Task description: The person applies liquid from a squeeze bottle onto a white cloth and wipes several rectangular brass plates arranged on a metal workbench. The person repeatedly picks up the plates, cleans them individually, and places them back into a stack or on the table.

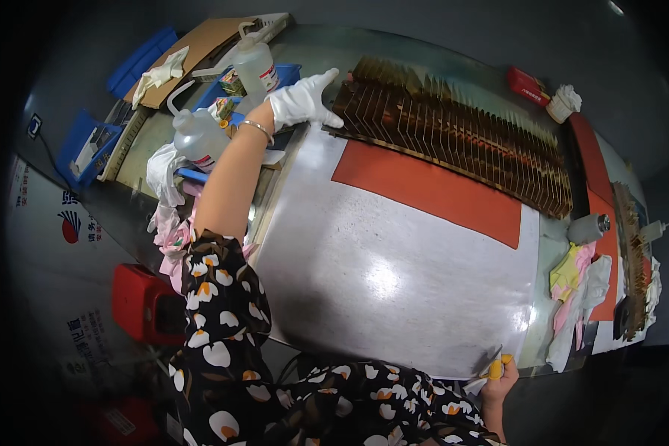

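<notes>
My left hand (302,100), in a white glove, reaches across the table and rests its fingers on the near left end of a long slotted rack (461,137) filled with several thin brown plates standing on edge. My right hand (499,379), bare, is low at the table's front edge and grips a small tool with a yellow handle (496,368) together with a bit of white cloth. An orange mat (431,189) lies under the rack on the shiny metal table top (379,275).
Two clear plastic squeeze bottles (254,63) (198,134), blue trays (143,58), cardboard and white rags crowd the left end. At the right lie a grey cylinder (587,227), pink and yellow cloths (572,279), another rack (633,260) and a red box (526,83). A red stool (145,301) stands below left.
</notes>
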{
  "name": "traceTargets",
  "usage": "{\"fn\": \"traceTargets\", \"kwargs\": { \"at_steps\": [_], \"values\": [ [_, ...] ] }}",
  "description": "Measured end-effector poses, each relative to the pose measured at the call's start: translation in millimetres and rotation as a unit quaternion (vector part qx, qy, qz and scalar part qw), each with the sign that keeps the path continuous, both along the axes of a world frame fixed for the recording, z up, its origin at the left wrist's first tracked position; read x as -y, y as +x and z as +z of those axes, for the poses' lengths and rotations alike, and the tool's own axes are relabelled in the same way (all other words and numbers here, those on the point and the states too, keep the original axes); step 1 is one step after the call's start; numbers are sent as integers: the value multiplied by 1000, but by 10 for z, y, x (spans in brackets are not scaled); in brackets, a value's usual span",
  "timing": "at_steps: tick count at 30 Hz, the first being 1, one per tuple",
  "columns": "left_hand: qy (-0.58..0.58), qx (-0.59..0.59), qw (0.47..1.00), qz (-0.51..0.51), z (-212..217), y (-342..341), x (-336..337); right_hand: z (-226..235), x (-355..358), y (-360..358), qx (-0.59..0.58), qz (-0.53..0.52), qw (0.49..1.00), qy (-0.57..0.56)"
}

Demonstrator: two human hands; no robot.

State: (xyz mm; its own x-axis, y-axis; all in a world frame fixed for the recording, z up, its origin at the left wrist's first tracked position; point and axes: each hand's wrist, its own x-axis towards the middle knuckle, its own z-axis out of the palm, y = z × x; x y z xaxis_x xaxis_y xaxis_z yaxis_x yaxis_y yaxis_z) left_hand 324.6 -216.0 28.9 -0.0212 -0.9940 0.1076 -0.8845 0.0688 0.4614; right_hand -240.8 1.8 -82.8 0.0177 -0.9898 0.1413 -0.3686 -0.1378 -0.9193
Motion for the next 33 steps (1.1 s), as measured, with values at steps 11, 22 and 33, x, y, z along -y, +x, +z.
{"fn": "traceTargets", "kwargs": {
  "at_steps": [11,22,33],
  "values": [
    [-171,5,979,-111,-497,-24,257,156,26,108,-42,0,999,-15],
    [-160,-7,970,-184,-375,-254,404,93,3,82,-73,-25,997,0],
    [-138,-45,967,-210,-455,-288,512,120,16,107,-76,-22,997,17]
  ]
}}
